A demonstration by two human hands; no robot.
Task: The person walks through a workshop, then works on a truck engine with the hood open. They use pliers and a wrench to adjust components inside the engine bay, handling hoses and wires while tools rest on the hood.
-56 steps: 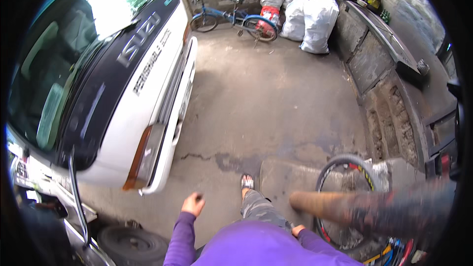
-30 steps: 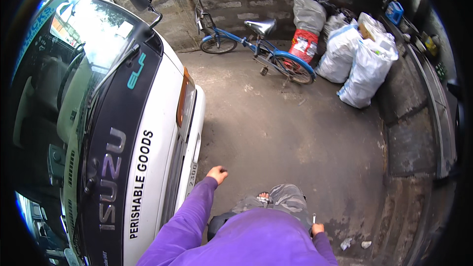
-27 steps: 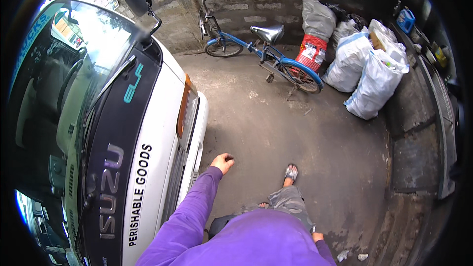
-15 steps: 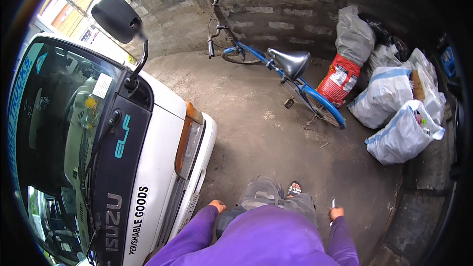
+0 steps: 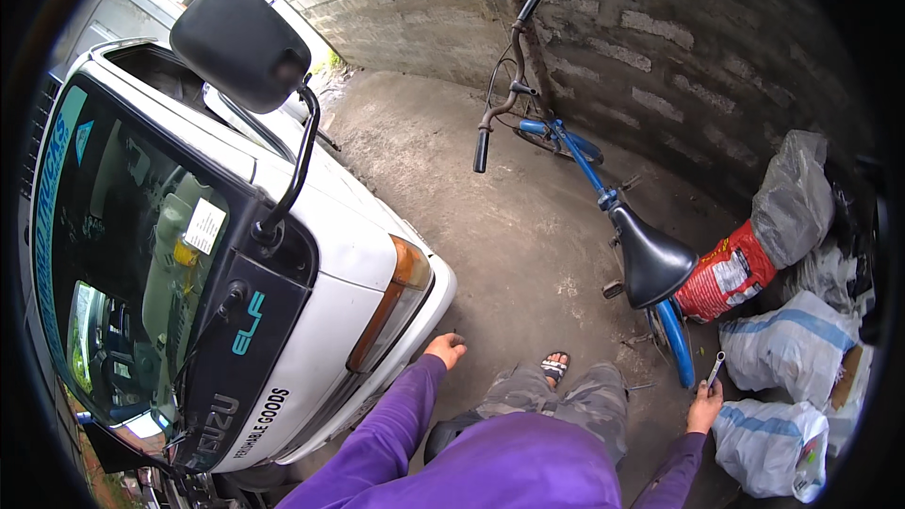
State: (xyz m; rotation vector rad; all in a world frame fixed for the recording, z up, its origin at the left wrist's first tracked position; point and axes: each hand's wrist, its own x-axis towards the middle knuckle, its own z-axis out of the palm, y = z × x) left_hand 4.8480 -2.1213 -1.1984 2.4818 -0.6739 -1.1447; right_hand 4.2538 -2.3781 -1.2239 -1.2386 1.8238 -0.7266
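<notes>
My right hand (image 5: 703,408) grips a metal wrench (image 5: 715,369), whose ring end points up and away from me. It is at my right side, near the bicycle's rear wheel and a white sack (image 5: 771,448). My left hand (image 5: 447,350) is beside the front corner of a white truck (image 5: 368,292). Its fingers are loosely curled together, and I see nothing in them. A blue bicycle (image 5: 586,168) with a black saddle (image 5: 652,254) stands ahead of me to the right, its handlebar toward the wall.
A side mirror (image 5: 240,45) juts from the truck on the left. A block wall (image 5: 641,47) runs behind the bicycle. At the right lie a red bag (image 5: 726,273), a grey plastic bag (image 5: 794,196) and another white sack (image 5: 792,344). Concrete floor (image 5: 509,254) stretches between truck and bicycle.
I have moved forward, and the view has turned left, so the bicycle and sacks appear farther right and nearer. My right hand has lifted outward with the wrench; my left has moved forward.
</notes>
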